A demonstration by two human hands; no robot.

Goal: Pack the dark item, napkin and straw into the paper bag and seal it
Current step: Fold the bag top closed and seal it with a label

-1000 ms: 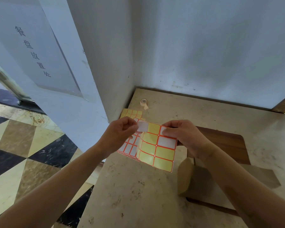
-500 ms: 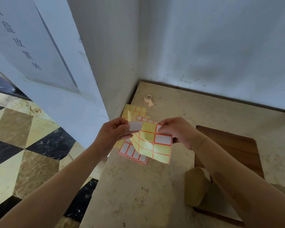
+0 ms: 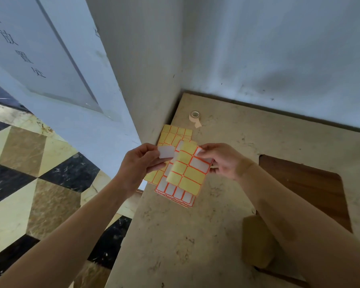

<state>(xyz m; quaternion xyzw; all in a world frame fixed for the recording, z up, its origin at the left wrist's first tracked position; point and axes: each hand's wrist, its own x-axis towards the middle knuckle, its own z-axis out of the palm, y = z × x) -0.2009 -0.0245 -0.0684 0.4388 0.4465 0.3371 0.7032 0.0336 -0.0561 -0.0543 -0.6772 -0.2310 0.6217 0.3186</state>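
Note:
My left hand (image 3: pixel 140 163) pinches a white label sticker (image 3: pixel 166 152) that is free of its sheet. My right hand (image 3: pixel 222 161) holds the yellow label sheet with orange borders (image 3: pixel 190 173) by its top right corner, above the counter. The brown paper bag (image 3: pixel 258 242) lies at the lower right, partly hidden under my right forearm. The dark item, napkin and straw are out of sight.
More label sheets (image 3: pixel 175 134) lie on the beige stone counter (image 3: pixel 175 246) near the wall corner. A small roll of tape (image 3: pixel 194 115) sits behind them. A dark wooden board (image 3: pixel 303 183) is set at the right. Tiled floor lies at the left.
The sticker in my left hand has come away from the sheet and moved left. Both hands drifted towards the stack of sheets as the view shifted down.

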